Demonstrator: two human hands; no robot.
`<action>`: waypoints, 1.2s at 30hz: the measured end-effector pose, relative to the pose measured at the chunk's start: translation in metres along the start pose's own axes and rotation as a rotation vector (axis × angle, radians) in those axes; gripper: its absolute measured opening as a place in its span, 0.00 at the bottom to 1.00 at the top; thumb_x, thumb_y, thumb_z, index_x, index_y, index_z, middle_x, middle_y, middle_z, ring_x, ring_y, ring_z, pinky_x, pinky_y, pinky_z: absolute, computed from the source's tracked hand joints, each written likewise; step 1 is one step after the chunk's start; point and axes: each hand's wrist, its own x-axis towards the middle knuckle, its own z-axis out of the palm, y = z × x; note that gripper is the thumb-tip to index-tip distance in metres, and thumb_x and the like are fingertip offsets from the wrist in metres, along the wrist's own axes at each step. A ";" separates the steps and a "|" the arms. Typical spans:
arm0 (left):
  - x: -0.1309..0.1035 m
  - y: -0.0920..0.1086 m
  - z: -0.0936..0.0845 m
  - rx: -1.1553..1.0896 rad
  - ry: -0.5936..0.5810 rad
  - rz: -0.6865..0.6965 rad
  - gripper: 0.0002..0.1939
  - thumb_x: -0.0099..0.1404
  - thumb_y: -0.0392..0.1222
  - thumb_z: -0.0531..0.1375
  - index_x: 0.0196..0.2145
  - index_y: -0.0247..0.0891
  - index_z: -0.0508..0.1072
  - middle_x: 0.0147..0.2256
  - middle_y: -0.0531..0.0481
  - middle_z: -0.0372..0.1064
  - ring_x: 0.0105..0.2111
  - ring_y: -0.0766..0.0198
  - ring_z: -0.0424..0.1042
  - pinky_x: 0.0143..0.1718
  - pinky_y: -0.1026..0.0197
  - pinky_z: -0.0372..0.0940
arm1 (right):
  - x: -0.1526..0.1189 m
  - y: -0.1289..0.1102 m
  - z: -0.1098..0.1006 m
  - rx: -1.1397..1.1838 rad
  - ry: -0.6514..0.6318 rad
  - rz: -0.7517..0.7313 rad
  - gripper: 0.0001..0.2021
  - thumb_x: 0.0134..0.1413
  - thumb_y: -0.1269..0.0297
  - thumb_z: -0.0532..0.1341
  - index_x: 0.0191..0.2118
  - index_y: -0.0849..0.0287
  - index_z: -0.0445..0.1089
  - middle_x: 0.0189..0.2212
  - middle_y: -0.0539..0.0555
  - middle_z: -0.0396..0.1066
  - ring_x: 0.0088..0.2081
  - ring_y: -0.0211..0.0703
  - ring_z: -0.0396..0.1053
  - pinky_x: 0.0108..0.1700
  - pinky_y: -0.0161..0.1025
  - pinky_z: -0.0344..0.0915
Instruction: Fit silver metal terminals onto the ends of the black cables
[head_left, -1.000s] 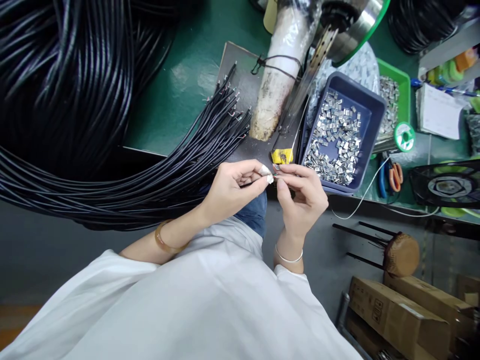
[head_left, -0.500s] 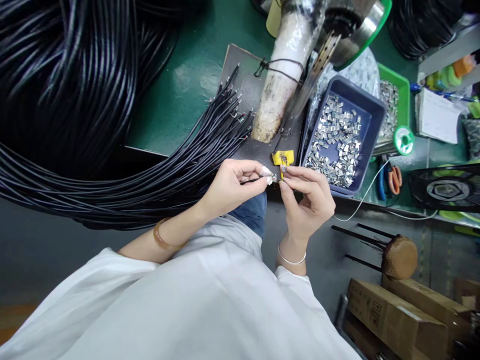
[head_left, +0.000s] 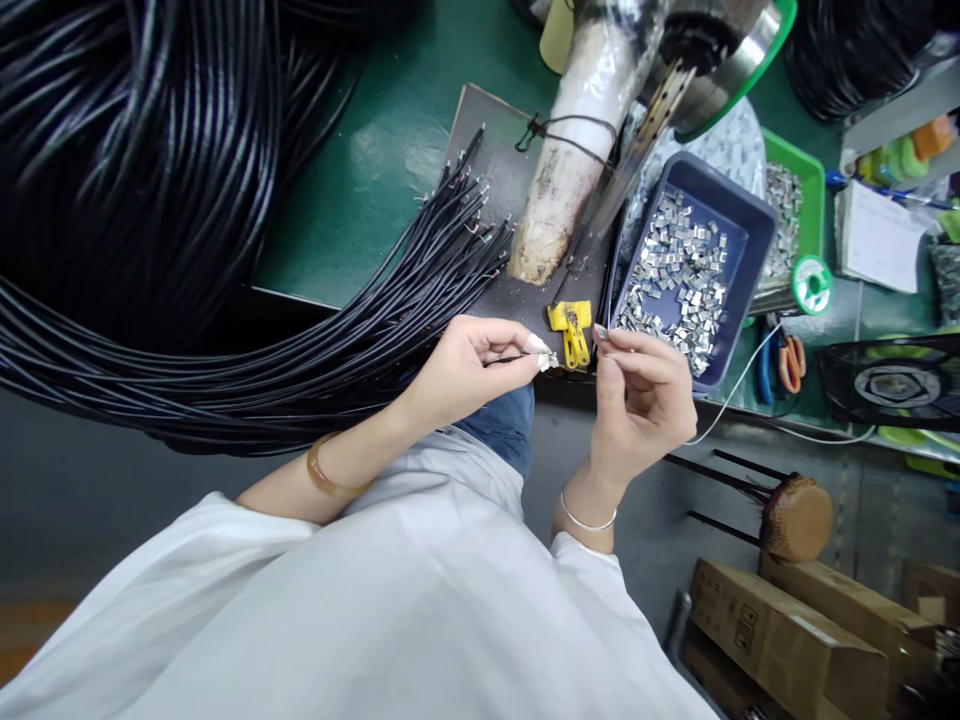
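My left hand (head_left: 450, 375) pinches the end of a black cable (head_left: 504, 359) between thumb and forefinger. A small metal connector (head_left: 552, 360) shows at the cable's tip, just past the white-covered fingertips. To its right, my right hand (head_left: 641, 400) is raised with thumb and forefinger apart and the other fingers curled. I make out nothing held in it; a greyish spot at the forefinger tip is too small to tell. Between the hands, on the bench edge, lies a yellow tool (head_left: 574, 330). Close beyond my right hand stands a blue bin (head_left: 750, 235) of small metal shells (head_left: 679, 275).
A thick bundle of black cables (head_left: 315, 375) sweeps in from the left, stripped ends on a grey board (head_left: 480, 110). A wrapped white tube (head_left: 559, 190) slants over the board. At right are a green bin (head_left: 814, 190), a solder spool (head_left: 812, 285), pliers (head_left: 790, 362) and a stool (head_left: 796, 517).
My right hand has moved right, away from the connector and towards the blue bin, uncovering the yellow tool. My left hand keeps its hold on the cable. The view has shifted slightly.
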 end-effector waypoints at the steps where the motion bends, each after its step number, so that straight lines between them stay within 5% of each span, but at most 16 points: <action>1: 0.000 0.001 -0.001 -0.008 -0.006 -0.009 0.04 0.53 0.35 0.66 0.27 0.31 0.78 0.20 0.55 0.65 0.21 0.75 0.60 0.23 0.71 0.56 | 0.001 -0.001 0.000 -0.018 -0.020 -0.021 0.07 0.57 0.73 0.64 0.39 0.54 0.73 0.41 0.51 0.76 0.43 0.42 0.77 0.45 0.46 0.78; 13: 0.000 -0.002 -0.004 0.046 -0.047 0.007 0.04 0.54 0.35 0.64 0.25 0.31 0.74 0.19 0.57 0.56 0.20 0.75 0.53 0.22 0.69 0.51 | 0.002 -0.004 0.001 -0.055 -0.237 -0.108 0.12 0.54 0.77 0.66 0.40 0.52 0.76 0.45 0.51 0.75 0.45 0.39 0.76 0.49 0.41 0.78; 24: 0.000 -0.003 -0.008 0.025 -0.092 -0.015 0.07 0.57 0.39 0.65 0.27 0.31 0.76 0.20 0.56 0.59 0.22 0.75 0.55 0.24 0.70 0.52 | 0.001 -0.003 -0.002 -0.097 -0.317 -0.103 0.09 0.58 0.75 0.62 0.41 0.54 0.72 0.46 0.53 0.76 0.48 0.43 0.76 0.50 0.45 0.77; 29: 0.001 0.000 -0.004 -0.033 -0.032 -0.057 0.06 0.54 0.38 0.66 0.27 0.31 0.76 0.18 0.57 0.60 0.20 0.75 0.56 0.22 0.70 0.52 | -0.002 -0.004 0.000 0.022 -0.174 0.065 0.05 0.60 0.72 0.61 0.40 0.56 0.70 0.44 0.54 0.76 0.45 0.42 0.77 0.41 0.42 0.78; 36: 0.003 0.001 -0.003 -0.042 0.010 -0.055 0.03 0.51 0.35 0.66 0.24 0.33 0.75 0.16 0.58 0.58 0.17 0.76 0.52 0.18 0.70 0.47 | -0.009 -0.005 0.005 0.084 -0.085 0.041 0.06 0.57 0.73 0.64 0.39 0.55 0.72 0.38 0.50 0.78 0.40 0.41 0.78 0.42 0.43 0.79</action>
